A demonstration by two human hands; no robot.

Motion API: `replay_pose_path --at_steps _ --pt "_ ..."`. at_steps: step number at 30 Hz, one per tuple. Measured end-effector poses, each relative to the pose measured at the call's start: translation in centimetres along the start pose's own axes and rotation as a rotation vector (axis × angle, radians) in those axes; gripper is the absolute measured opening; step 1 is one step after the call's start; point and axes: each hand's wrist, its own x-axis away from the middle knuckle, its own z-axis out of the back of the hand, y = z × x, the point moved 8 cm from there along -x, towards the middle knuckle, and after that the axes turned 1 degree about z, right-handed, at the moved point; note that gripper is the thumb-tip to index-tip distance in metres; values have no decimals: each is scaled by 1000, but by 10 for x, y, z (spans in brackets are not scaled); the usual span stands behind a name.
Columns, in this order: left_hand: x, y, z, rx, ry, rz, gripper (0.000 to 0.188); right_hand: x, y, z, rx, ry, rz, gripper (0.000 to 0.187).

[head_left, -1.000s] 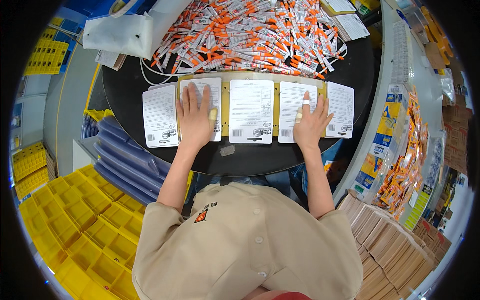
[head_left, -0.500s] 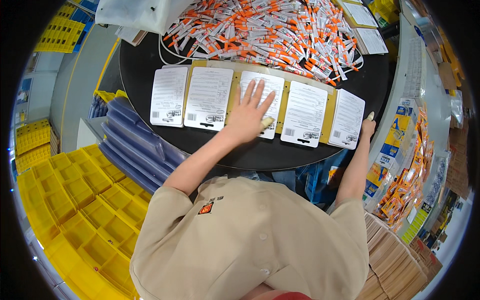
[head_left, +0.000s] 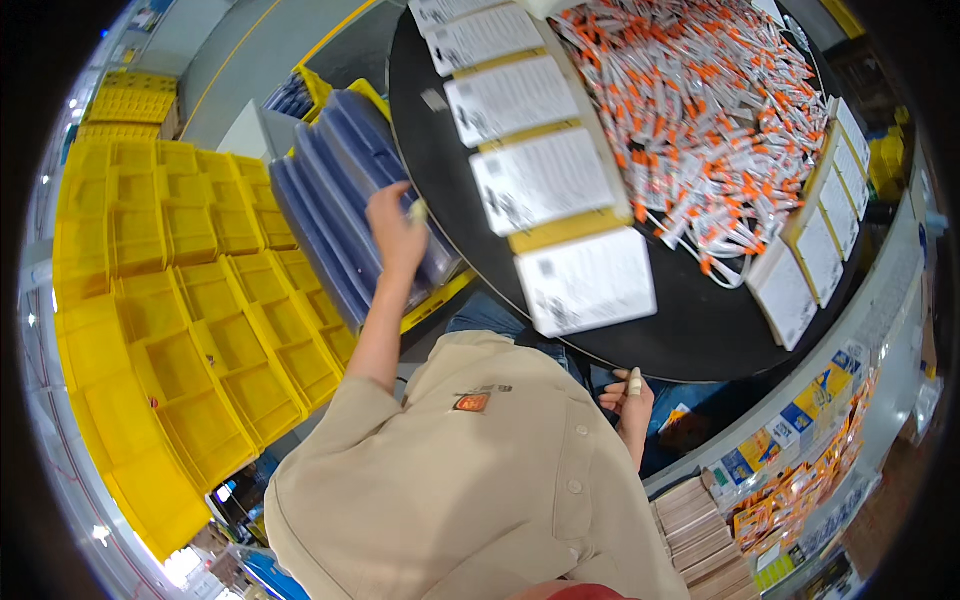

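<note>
At the left of a round black table (head_left: 710, 325), seen in the downward-looking head view, a stack of translucent blue plastic sheets moulded into long rounded ridges (head_left: 345, 195) stood beside the rim, slanting toward the person. The plastic looked glossy and smooth, its layers nested closely, with yellow edging showing beneath. The person's bare left hand (head_left: 398, 232) was over the stack's right part, its fingers bent and the thumb wrapped in a pale covering. The hand was blurred, so whether it pinched a sheet or only touched the stack could not be told.

The bare right hand (head_left: 628, 395) was low at the table's near edge, fingers curled, one digit wrapped in pale tape; whether it gripped anything could not be told.

On the smooth tabletop, flat white rounded-corner cards with grey print (head_left: 585, 282) lay in a row over a yellow board. Beyond them spread a loose heap of slim white tubes with pointed orange tips (head_left: 720, 130). More white cards (head_left: 783, 293) stood along the far right rim. Left of the blue stack rose rigid, bright yellow plastic trays with square-edged compartments (head_left: 200, 250).
</note>
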Motion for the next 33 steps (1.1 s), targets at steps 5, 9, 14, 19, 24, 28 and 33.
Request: replay_pose_path --at_steps 5,9,14,19,24,28,33 --pt "42 -129 8 -182 -17 192 35 37 -129 38 84 546 877 30" --pt "42 -145 -3 -174 111 78 30 -10 -166 109 614 1230 793 42" --pt "44 -156 2 -157 170 262 19 -93 -129 169 159 1098 413 59" --pt "44 -155 5 -332 124 312 13 -58 -71 98 -35 1032 377 61" --pt "43 -147 1 -393 99 265 12 -14 -18 1 -72 1038 261 67" --pt "48 -145 14 -274 56 274 15 1 -2 -40 -126 903 295 67" --pt "11 -136 65 -173 161 350 25 30 -67 -29 436 939 541 72"
